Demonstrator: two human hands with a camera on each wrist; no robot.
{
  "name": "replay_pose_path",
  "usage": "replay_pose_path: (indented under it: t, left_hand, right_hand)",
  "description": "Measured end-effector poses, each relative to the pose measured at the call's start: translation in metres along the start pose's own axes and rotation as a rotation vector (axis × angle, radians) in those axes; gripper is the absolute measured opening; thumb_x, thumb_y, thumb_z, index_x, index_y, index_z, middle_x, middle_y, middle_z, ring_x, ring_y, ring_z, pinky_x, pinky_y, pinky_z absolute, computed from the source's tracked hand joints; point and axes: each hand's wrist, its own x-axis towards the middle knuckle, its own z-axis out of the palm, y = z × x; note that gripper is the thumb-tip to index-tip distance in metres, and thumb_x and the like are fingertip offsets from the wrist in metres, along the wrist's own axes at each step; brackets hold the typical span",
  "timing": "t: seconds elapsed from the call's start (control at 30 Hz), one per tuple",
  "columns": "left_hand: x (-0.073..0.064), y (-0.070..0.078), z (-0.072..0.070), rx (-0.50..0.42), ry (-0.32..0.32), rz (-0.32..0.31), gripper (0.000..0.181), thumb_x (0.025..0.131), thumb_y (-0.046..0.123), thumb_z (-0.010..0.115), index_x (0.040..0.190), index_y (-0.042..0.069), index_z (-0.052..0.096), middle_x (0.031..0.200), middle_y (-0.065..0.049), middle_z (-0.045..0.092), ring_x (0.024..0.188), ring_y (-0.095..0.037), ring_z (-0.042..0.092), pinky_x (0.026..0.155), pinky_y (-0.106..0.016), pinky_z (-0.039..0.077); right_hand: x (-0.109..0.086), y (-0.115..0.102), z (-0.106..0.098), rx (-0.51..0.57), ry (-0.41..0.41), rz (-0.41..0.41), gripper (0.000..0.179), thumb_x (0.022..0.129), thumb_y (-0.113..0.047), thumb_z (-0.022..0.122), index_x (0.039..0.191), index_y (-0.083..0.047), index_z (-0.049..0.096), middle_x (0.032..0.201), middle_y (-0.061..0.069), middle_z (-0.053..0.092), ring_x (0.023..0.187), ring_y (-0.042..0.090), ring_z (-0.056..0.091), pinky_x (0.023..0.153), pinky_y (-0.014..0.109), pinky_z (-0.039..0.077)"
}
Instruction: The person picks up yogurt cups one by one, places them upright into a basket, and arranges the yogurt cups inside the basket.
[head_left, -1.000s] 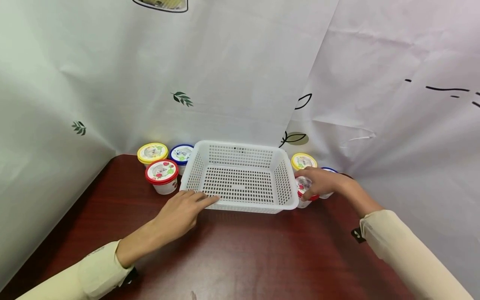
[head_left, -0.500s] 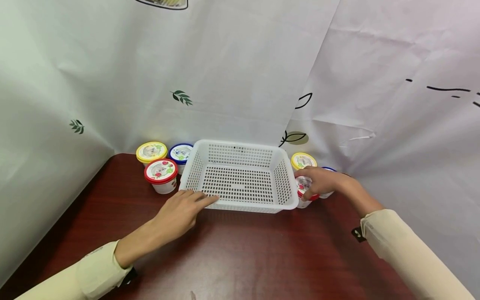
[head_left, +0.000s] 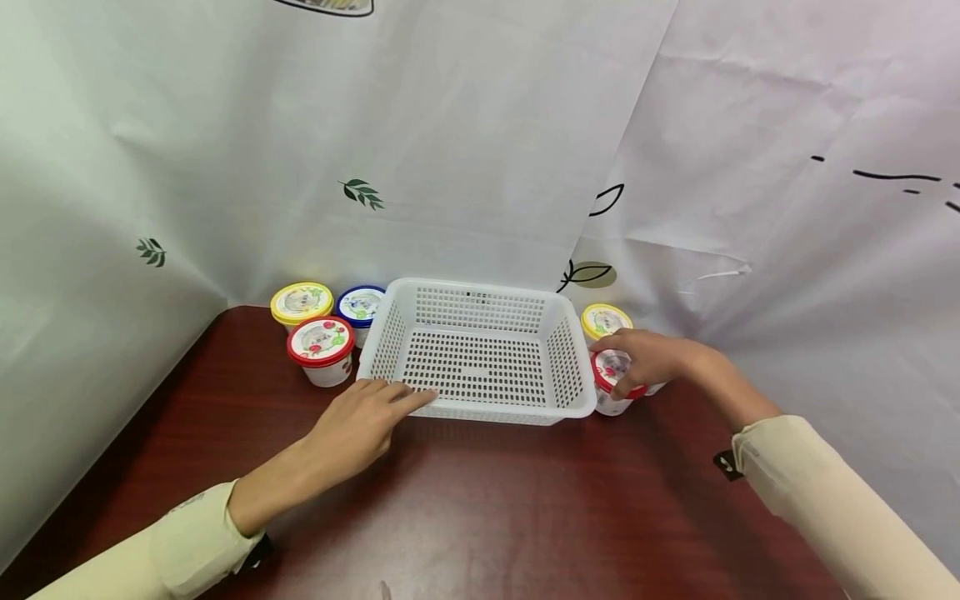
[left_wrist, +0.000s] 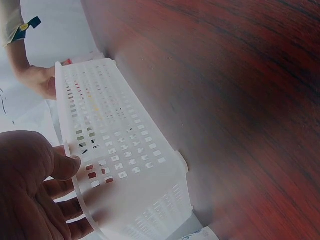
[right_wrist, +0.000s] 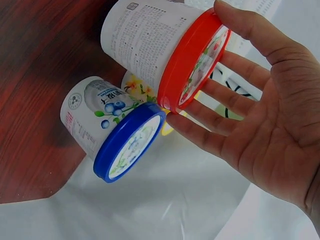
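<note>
We are facing a shiny dark-red table (head_left: 480, 508), pale leaf-printed sheets (head_left: 480, 150) hanging behind, left hand (head_left: 358, 425) holding the near rim of a basket (head_left: 495, 412) standing there, right hand (head_left: 660, 358) pinching a red-lidded tub (head_left: 611, 404) beside it.

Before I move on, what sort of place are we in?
Probably a small tabletop workspace, perhaps set up for recording: a dark reddish wood-look table backed by creased white sheeting printed with leaves, and a white plastic basket placed between lidded tubs.
</note>
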Motion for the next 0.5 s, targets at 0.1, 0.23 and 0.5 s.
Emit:
replay_pose_path:
  t: [0.1,0.23,0.5]
  left_hand:
    - [0.000,0.000,-0.001,0.001,0.003,0.000,0.064,0.085,-0.009,0.076,0.142,0.019,0.078,0.115,-0.006,0.082,0.102,-0.029,0.077,0.092,-0.047,0.062]
    - [0.001,0.001,-0.001,0.001,0.002,0.000,0.064,0.085,-0.009,0.076,0.142,0.019,0.078,0.115,-0.006,0.082,0.102,-0.029,0.076,0.092,-0.047,0.062]
    - [0.000,0.001,-0.002,-0.001,-0.007,-0.004,0.063,0.085,-0.008,0.077,0.142,0.019,0.078,0.116,-0.006,0.082,0.103,-0.030,0.076,0.093,-0.048,0.062]
  right_hand:
    - [-0.003,-0.001,-0.002,-0.010,-0.012,0.020,0.089,0.079,-0.029,0.098,0.158,-0.009,0.063,0.159,0.026,0.062,0.142,0.047,0.056,0.121,0.067,0.047]
    - [-0.006,-0.004,-0.006,-0.018,-0.026,0.030,0.090,0.079,-0.030,0.098,0.159,-0.008,0.062,0.160,0.028,0.060,0.143,0.048,0.056,0.121,0.067,0.047]
    - [-0.011,-0.011,-0.014,-0.044,-0.031,0.036,0.091,0.079,-0.029,0.098,0.159,-0.008,0.062,0.161,0.028,0.059,0.146,0.048,0.056,0.121,0.066,0.048]
